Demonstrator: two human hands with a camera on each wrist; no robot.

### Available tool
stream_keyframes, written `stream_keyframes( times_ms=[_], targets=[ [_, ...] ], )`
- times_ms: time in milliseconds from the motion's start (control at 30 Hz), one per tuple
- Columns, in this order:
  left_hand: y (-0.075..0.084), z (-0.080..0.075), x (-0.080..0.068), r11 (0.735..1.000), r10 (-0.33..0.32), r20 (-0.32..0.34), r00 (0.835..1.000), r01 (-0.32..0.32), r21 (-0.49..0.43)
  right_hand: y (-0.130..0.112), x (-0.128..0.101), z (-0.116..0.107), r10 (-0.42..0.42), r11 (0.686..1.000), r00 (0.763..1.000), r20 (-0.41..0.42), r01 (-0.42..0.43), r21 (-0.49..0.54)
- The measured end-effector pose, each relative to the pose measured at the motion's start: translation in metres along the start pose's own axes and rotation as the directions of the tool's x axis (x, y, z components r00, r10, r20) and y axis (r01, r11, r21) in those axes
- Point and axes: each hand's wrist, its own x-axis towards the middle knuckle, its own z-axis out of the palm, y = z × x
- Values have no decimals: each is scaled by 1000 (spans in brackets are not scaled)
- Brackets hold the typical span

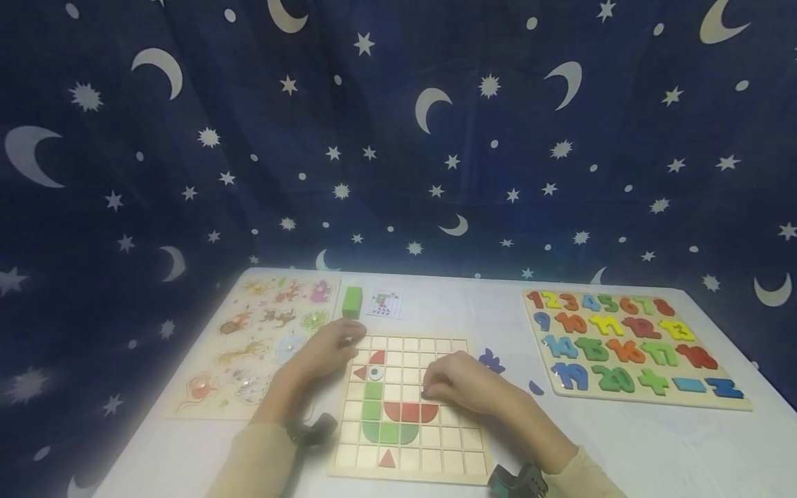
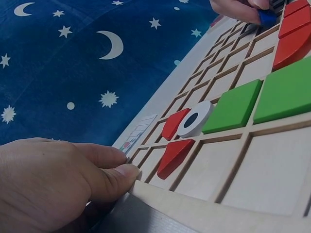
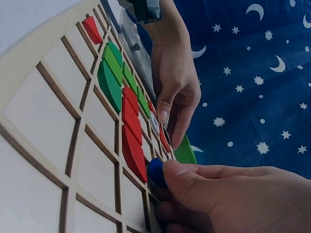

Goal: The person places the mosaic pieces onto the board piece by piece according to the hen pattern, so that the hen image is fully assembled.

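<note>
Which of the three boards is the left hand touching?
The grid board in the middle: left hand rests at its top-left corner, between animal board and number board.

My right hand (image 3: 233, 199) fills the lower right, thumb and fingers pinching a small blue piece (image 3: 156, 172) against the wooden grid board (image 3: 34, 121), just past the end of the red pieces (image 3: 130, 127). Beside the red row lie green pieces (image 3: 111, 77), and one more red piece (image 3: 92, 29) sits apart near the board's far end. My left hand (image 3: 174, 87) rests with its fingertips at the board's far edge. Just beyond it stands a green block (image 3: 185, 151), against the star-and-moon cloth (image 3: 252, 73).
</note>
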Motion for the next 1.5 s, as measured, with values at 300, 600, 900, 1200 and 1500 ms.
stream_keyframes(
  times_ms=[300, 600, 900, 1200, 1500],
  targets=[
    [3, -1, -1, 1000, -7, -1, 1000, 7, 0, 0, 0, -1, 19, 1000, 1000, -3, -19, -25],
    [2, -2, -2, 1000, 3, 3, 1000, -3, 3, -2, 0, -1, -3, 999, 1000, -7, 3, -54],
    [4, -3, -1, 1000, -25, 10, 1000, 25, -6, 3, -2, -5, 1, 995, 1000, 12, 0, -100],
    [2, -1, 1, 1000, -7, 7, 1000, 7, 2, 4, -1, -5, -8, 998, 1000, 19, 9, -65],
    [3, -1, 1, 1000, -1, 10, 1000, 1, 15, 19, -11, -32, 126, 991, 990, -56, -128, -32]
  ],
)
